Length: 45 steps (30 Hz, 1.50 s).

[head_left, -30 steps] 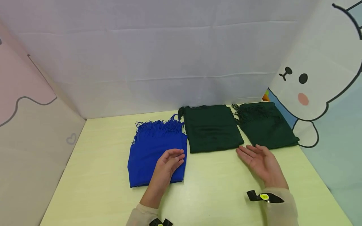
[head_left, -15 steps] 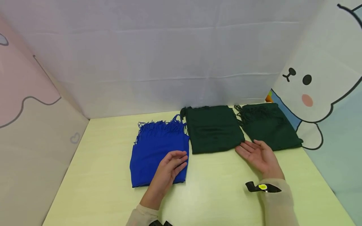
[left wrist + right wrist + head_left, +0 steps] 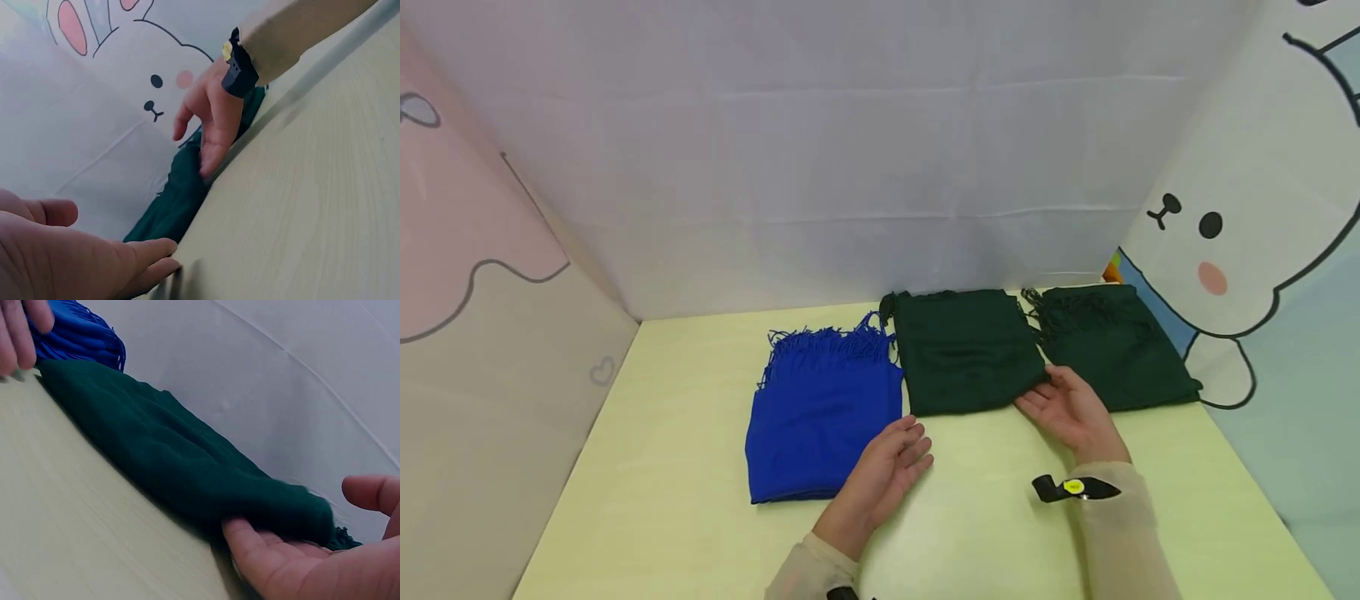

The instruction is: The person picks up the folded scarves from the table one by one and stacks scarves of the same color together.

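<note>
A folded dark green scarf (image 3: 970, 354) lies in the middle of the row. My right hand (image 3: 1070, 415) is at its front right corner; in the right wrist view, the fingers (image 3: 262, 550) reach beneath the scarf's edge, lifting it slightly, while the thumb stays apart from the cloth. My left hand (image 3: 883, 475) hovers by the right edge of a folded blue scarf (image 3: 823, 417), near the green scarf's front left corner. Its fingers are extended and hold nothing. To the right lies a second folded dark green scarf (image 3: 1116, 350), partly behind my right hand.
All the scarves lie on a pale yellow table (image 3: 647, 467). A white cloth backdrop (image 3: 820, 167) rises at the table's back edge. Printed side panels stand left and right, the right one bearing a cartoon face (image 3: 1240, 217). A wrist strap (image 3: 1075, 488) sits on my right sleeve.
My left hand has moved right and forward from over the blue scarf toward the middle green scarf. My right hand has shifted slightly left, its fingers now under that scarf's corner.
</note>
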### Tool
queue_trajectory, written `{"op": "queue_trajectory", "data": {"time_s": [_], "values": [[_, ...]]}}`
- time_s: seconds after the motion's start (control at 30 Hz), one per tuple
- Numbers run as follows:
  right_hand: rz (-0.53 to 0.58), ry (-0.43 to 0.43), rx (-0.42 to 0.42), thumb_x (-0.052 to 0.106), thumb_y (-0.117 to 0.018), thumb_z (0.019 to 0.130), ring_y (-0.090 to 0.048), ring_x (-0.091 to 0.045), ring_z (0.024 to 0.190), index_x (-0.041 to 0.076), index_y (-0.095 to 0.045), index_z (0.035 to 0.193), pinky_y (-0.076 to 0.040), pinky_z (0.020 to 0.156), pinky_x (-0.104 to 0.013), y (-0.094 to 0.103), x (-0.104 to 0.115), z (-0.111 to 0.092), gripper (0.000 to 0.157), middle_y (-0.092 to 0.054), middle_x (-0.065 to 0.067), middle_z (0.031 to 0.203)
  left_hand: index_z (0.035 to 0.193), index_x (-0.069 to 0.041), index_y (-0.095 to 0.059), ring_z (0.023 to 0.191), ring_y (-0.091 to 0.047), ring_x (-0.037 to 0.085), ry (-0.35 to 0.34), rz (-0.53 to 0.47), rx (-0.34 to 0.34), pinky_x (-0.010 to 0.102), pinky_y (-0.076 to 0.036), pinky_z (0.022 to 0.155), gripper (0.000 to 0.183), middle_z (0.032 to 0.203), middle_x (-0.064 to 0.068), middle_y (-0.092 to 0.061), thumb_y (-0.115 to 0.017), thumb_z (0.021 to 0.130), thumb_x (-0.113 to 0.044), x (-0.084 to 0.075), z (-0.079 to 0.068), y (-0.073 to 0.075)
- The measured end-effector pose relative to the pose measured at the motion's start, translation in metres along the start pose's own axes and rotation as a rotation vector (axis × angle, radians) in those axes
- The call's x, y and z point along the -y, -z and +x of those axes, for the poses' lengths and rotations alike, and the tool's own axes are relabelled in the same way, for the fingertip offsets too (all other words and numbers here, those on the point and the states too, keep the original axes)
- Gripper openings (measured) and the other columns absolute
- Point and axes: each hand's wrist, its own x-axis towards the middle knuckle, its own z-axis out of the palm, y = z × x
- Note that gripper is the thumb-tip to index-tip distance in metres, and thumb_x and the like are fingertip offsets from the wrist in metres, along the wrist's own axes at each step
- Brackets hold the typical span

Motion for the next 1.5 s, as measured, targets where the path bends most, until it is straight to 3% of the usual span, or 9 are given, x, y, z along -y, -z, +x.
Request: {"op": "queue_trajectory", "data": {"time_s": [0.07, 0.17, 0.33, 0.53, 0.67, 1.0, 1.23, 1.37, 1.5], "values": [[-0.017, -0.023, 0.02, 0.025, -0.039, 0.108, -0.006, -0.022, 0.152, 0.02, 0.0, 0.16, -0.009, 0.123, -0.041, 0.0, -0.003, 0.004, 0.066, 0.001, -0.002, 0.167, 0.156, 0.006, -0.005, 0.149, -0.016, 0.042, 0.003, -0.036, -0.018, 0.052, -0.024, 0.118, 0.062, 0.162, 0.028, -0.01, -0.036, 0.105, -0.01, 0.002, 0.004, 0.0], [-0.035, -0.046, 0.037, 0.025, -0.038, 0.108, -0.006, -0.021, 0.152, 0.022, -0.001, 0.161, -0.009, 0.123, -0.042, 0.0, -0.007, 0.01, 0.064, -0.004, 0.0, 0.167, 0.155, 0.007, 0.001, 0.149, -0.014, 0.042, 0.001, -0.091, -0.037, 0.052, -0.024, 0.119, 0.064, 0.161, 0.029, -0.009, -0.034, 0.106, -0.013, 0.002, 0.011, 0.0], [-0.015, -0.041, 0.009, 0.024, -0.045, 0.106, -0.019, -0.021, 0.149, 0.026, -0.021, 0.156, -0.014, 0.122, -0.047, -0.004, -0.014, 0.016, 0.055, -0.038, -0.004, 0.152, 0.153, 0.009, 0.008, 0.149, -0.014, 0.042, -0.01, -0.171, -0.057, 0.05, -0.026, 0.119, 0.071, 0.16, 0.031, -0.009, -0.038, 0.103, -0.012, 0.002, 0.024, 0.001], [0.033, -0.053, -0.043, 0.02, -0.052, 0.104, -0.039, -0.021, 0.14, 0.022, -0.028, 0.148, -0.022, 0.119, -0.047, -0.011, -0.021, 0.024, 0.051, -0.056, -0.005, 0.131, 0.154, 0.007, 0.009, 0.149, -0.017, 0.042, -0.016, -0.213, -0.086, 0.051, -0.027, 0.118, 0.073, 0.159, 0.032, -0.012, -0.038, 0.101, -0.01, 0.004, 0.032, 0.002], [0.079, -0.043, -0.076, 0.017, -0.051, 0.104, -0.048, -0.02, 0.133, 0.023, -0.024, 0.152, -0.027, 0.118, -0.044, -0.011, -0.022, 0.025, 0.055, -0.059, -0.006, 0.126, 0.154, 0.007, 0.006, 0.148, -0.02, 0.042, -0.011, -0.218, -0.09, 0.051, -0.028, 0.117, 0.071, 0.158, 0.033, -0.014, -0.039, 0.101, -0.009, 0.005, 0.034, 0.001], [0.139, 0.0, -0.066, -0.002, -0.044, 0.103, -0.046, -0.021, 0.133, 0.023, -0.012, 0.159, -0.03, 0.116, -0.04, -0.019, -0.024, 0.022, 0.07, -0.066, -0.01, 0.113, 0.155, 0.004, -0.001, 0.148, -0.016, 0.043, 0.01, -0.328, -0.108, 0.051, -0.024, 0.119, 0.069, 0.161, 0.028, -0.008, -0.042, 0.101, -0.01, -0.002, 0.055, 0.004], [0.143, 0.0, -0.082, -0.004, -0.044, 0.103, -0.066, -0.027, 0.109, 0.021, -0.011, 0.158, -0.04, 0.11, -0.042, -0.023, -0.03, 0.016, 0.069, -0.069, -0.014, 0.109, 0.154, 0.001, -0.014, 0.144, -0.027, 0.039, 0.036, -0.427, -0.129, 0.046, -0.03, 0.117, 0.062, 0.155, 0.027, -0.021, -0.048, 0.103, -0.01, -0.001, 0.076, 0.006], [0.15, -0.011, -0.087, -0.003, -0.044, 0.103, -0.067, -0.026, 0.108, 0.022, -0.01, 0.159, -0.04, 0.11, -0.041, -0.024, -0.037, 0.007, 0.07, -0.07, -0.014, 0.109, 0.154, -0.003, -0.019, 0.14, -0.037, 0.037, 0.043, -0.442, -0.147, 0.046, -0.036, 0.114, 0.062, 0.153, 0.023, -0.029, -0.053, 0.103, -0.008, -0.007, 0.08, 0.004], [0.128, -0.003, -0.087, 0.004, -0.048, 0.104, -0.065, -0.026, 0.111, 0.022, -0.013, 0.158, -0.039, 0.111, -0.04, -0.023, -0.037, -0.002, 0.067, -0.068, -0.013, 0.114, 0.155, -0.007, -0.023, 0.14, -0.039, 0.037, 0.013, -0.407, -0.112, 0.049, -0.035, 0.113, 0.058, 0.153, 0.022, -0.034, -0.049, 0.103, -0.002, -0.015, 0.082, 0.0]]}}
